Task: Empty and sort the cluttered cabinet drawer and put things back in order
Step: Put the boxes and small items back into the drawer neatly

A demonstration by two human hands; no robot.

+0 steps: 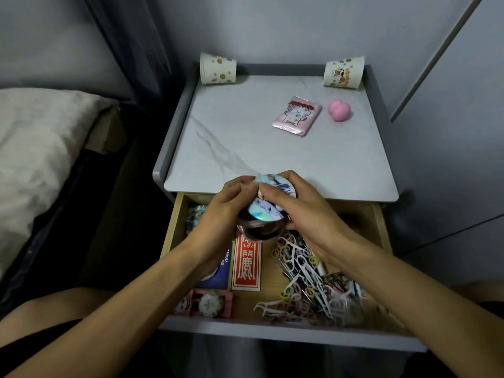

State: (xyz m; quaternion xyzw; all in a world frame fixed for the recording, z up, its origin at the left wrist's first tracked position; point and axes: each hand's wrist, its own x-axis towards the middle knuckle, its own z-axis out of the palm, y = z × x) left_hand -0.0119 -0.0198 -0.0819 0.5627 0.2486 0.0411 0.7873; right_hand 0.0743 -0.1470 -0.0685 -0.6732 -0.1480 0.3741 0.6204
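Observation:
The wooden drawer (380,227) of the bedside cabinet stands pulled out. Above its back half, my left hand (221,214) and my right hand (300,211) together grip a stack of round badges (266,211) with shiny printed faces. Inside the drawer lie a red card with gold characters (246,264), a blue box (218,274), a pink box with a wristwatch (211,302), and a heap of floss picks and small hair bands (308,285). Another badge (195,214) lies at the drawer's back left.
On the marble cabinet top (245,148) lie a pink packet (297,115) and a pink sponge (339,109). Two paper cups (216,69) (344,72) lie tipped at the back corners. A bed (35,159) stands to the left, a wall to the right.

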